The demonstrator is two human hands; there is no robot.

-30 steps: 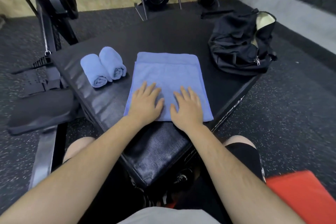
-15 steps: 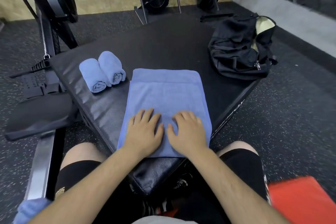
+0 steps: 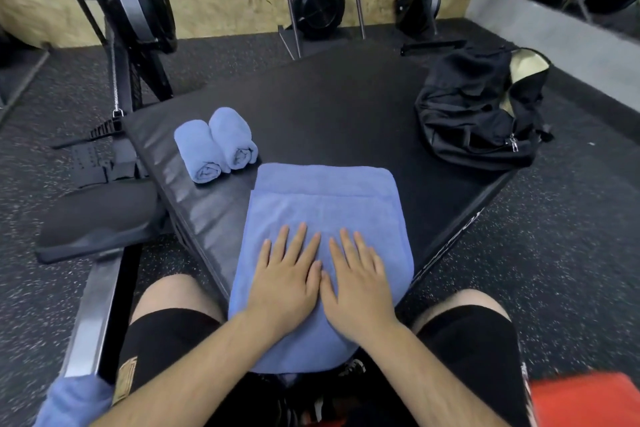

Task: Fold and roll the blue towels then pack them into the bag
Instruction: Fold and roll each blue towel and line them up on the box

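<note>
A folded blue towel (image 3: 325,204) lies flat on the black padded box (image 3: 329,107), its near end hanging over the box's front corner. My left hand (image 3: 287,281) and my right hand (image 3: 360,282) press side by side on the towel's near half, fingers straight and flat. Two rolled blue towels (image 3: 216,144) lie together on the box to the left. The black bag (image 3: 478,111) sits at the box's right corner, its top open and showing a pale lining.
Another blue towel (image 3: 69,402) lies at the lower left by my knee. A red pad (image 3: 585,402) is at the lower right. A rowing machine rail and black seat (image 3: 100,218) stand on the left. Gym machines line the back wall.
Both hands have slid the flat towel toward me across the box, so its near end now hangs over the front corner. The hands have come closer together.
</note>
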